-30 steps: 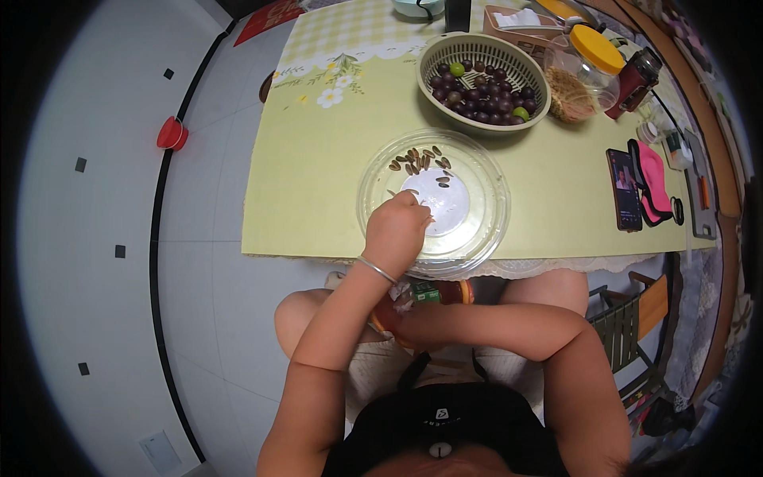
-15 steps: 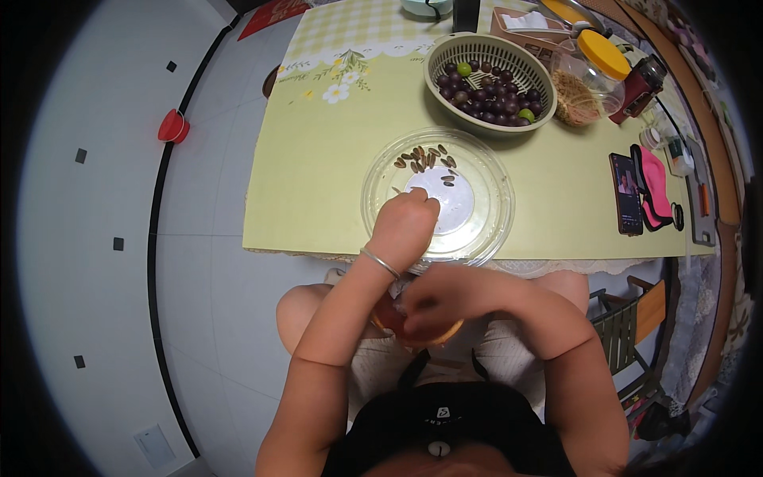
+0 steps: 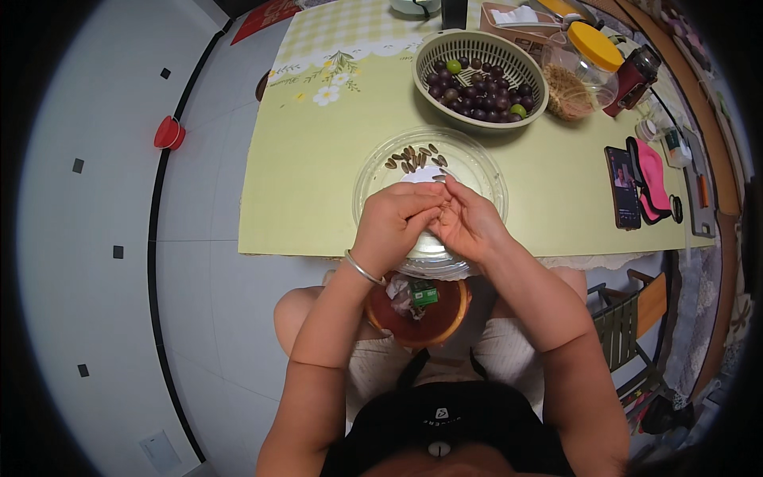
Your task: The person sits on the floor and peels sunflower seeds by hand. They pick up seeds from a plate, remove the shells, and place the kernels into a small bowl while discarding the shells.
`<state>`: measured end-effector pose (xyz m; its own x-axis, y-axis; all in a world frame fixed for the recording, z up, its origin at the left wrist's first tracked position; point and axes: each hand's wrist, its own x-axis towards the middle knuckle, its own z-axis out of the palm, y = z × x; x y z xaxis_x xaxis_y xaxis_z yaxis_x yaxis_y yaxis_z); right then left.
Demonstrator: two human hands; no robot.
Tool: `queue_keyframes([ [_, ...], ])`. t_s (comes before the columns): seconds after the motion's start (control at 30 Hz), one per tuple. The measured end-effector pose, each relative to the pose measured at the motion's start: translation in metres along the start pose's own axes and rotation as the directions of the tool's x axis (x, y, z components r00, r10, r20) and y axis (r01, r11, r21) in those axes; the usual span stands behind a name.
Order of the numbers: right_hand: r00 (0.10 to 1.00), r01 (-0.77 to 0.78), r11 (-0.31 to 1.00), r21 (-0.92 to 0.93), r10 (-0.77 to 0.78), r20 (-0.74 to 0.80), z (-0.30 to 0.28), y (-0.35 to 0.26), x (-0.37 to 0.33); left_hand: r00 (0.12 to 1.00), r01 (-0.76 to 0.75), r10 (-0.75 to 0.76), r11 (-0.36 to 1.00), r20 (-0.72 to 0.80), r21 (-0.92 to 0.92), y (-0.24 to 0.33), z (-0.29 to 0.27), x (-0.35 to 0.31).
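Observation:
My left hand (image 3: 393,222) and my right hand (image 3: 470,226) meet over the near part of a clear round plastic tray (image 3: 491,168). The left fingers are pinched together and reach across to the right fingertips, which curl in against them. Whatever lies between the fingertips is too small and hidden to name. At the far side of the tray lies a small group of brown, elongated seeds (image 3: 413,159), and a single one shows just beyond my fingertips. A silver bangle (image 3: 364,268) circles my left wrist.
Dark grapes (image 3: 481,94) fill a grey-green basket (image 3: 435,56) behind the tray. To the right are a yellow-lidded jar (image 3: 574,87), a flask (image 3: 636,79), a phone (image 3: 622,187) and a pink-black pouch (image 3: 652,181). Between my legs stands a reddish bin (image 3: 445,322) holding crumpled plastic and a green packet.
My right hand has come up from over the bin to the tray and met my left hand. The left has shifted slightly left and nearer me. The bin's contents now show.

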<state>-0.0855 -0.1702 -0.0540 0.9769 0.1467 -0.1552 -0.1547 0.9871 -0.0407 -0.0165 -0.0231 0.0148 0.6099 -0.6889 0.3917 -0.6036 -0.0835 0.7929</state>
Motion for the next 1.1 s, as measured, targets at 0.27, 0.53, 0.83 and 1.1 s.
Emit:
queue_keyframes([
  [0.27, 0.917, 0.259, 0.955, -0.143, -0.290, -0.276, 0.029, -0.012, -0.003, 0.969, 0.213, -0.245, 0.884, 0.026, 0.416, -0.010, -0.013, -0.011],
  [0.53, 0.946, 0.243, 0.962, -0.125, -0.263, -0.187, 0.022, -0.017, -0.004, 0.969, 0.174, -0.241, 0.824, 0.056, 0.539, -0.027, 0.003, -0.017],
  [0.83, 0.923, 0.194, 0.888, -0.416, -0.309, -0.229, 0.022, -0.020, -0.001, 0.984, 0.179, -0.158, 0.850, -0.084, 0.495, -0.026, -0.006, -0.008],
  [1.1, 0.960, 0.090, 0.987, -0.134, -0.122, -0.254, 0.017, -0.002, 0.003, 0.989, 0.091, -0.081, 0.993, -0.125, 0.075, -0.003, 0.000, -0.001],
])
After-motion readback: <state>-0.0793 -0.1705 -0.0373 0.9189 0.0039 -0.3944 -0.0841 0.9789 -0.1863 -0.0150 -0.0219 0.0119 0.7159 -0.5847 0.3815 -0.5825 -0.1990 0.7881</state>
